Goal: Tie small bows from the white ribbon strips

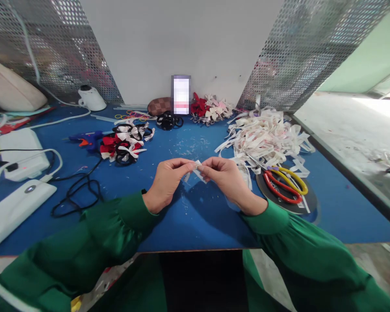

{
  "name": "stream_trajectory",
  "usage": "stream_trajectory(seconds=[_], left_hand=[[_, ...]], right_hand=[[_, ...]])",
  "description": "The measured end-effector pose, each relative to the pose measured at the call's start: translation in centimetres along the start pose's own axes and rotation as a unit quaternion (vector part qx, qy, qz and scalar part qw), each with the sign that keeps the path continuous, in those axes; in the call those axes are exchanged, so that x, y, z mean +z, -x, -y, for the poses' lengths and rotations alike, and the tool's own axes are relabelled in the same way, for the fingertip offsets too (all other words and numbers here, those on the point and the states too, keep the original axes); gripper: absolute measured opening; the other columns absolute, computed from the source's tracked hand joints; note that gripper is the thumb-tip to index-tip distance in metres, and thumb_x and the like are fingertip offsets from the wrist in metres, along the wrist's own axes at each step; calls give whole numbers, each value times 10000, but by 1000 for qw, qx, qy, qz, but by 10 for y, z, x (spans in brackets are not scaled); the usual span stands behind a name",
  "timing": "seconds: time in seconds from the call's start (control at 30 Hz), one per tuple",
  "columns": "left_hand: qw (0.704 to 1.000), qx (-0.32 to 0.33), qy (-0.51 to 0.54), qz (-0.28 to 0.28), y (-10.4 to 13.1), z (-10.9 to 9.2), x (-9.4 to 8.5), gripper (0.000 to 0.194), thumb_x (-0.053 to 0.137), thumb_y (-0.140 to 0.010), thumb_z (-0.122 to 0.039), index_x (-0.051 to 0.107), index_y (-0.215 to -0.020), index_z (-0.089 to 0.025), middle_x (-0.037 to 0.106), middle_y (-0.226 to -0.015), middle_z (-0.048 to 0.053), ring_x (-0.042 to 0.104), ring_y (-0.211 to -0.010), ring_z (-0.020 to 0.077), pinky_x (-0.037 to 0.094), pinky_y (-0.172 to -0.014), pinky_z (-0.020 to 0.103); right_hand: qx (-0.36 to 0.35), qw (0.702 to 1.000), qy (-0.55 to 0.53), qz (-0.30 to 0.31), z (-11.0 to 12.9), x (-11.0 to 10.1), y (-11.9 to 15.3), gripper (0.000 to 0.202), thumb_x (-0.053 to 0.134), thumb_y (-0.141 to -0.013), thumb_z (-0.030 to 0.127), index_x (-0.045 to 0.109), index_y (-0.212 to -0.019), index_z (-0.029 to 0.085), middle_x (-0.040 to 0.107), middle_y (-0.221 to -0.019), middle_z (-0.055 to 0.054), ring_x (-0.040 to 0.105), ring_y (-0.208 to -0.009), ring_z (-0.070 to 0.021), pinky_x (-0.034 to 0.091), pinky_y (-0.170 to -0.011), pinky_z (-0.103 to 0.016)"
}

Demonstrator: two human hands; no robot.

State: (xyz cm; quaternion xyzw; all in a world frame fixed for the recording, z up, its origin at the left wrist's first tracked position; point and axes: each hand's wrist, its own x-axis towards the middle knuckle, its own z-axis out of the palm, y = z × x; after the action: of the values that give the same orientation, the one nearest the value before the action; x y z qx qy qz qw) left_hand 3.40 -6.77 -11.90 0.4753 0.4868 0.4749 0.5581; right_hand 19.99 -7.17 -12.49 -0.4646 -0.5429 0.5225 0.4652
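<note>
Over the middle of the blue table (195,225), my left hand (167,180) pinches one side of a small white ribbon piece (199,172). My right hand (225,177) has its fingertips closed on the other side of that ribbon, so the two hands nearly meet. Short ribbon ends hang below the fingertips; the exact fold is too small to make out. To the right of my right hand lies a large heap of white ribbon strips (263,134). Scissors (286,184) with red and yellow handles rest on a black disc (263,186) nearer the table's right side.
At the left are a blue glue gun (89,139), black cable (92,186), red, white and black bows (126,143) and a white power bank (19,210). Along the back stand a lit phone (181,95), a brown case (159,105) and more bows (211,109).
</note>
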Motion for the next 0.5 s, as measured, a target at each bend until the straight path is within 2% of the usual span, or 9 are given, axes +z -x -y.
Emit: stream_trajectory(seconds=[0.2, 0.37, 0.5], left_hand=[[994, -79, 77, -9, 0, 1, 1, 196, 828, -669, -340, 777, -762, -175, 650, -651, 6, 495, -569, 98, 344, -507, 240], [993, -79, 81, -14, -2, 1, 0, 219, 847, -651, -361, 756, -717, -174, 574, -564, -21, 403, -496, 77, 265, -465, 247], [997, -62, 52, 1, -1, 1, -1, 210, 832, -672, -374, 766, -731, -183, 525, -523, -33, 361, -479, 76, 221, -458, 253]], right_hand=[[-9, 1000, 14, -8, -1, 1, 3, 291, 773, -750, 426, 630, -688, 181, 582, -606, 30, 490, -549, -99, 376, -537, -259], [-26, 999, 15, 32, 0, 1, 4, 291, 740, -779, 415, 597, -659, 191, 559, -605, 34, 475, -565, -103, 374, -555, -266], [-24, 1000, -2, 13, -1, 3, 2, 285, 752, -772, 450, 624, -785, 196, 620, -715, 14, 544, -638, -120, 422, -604, -272]])
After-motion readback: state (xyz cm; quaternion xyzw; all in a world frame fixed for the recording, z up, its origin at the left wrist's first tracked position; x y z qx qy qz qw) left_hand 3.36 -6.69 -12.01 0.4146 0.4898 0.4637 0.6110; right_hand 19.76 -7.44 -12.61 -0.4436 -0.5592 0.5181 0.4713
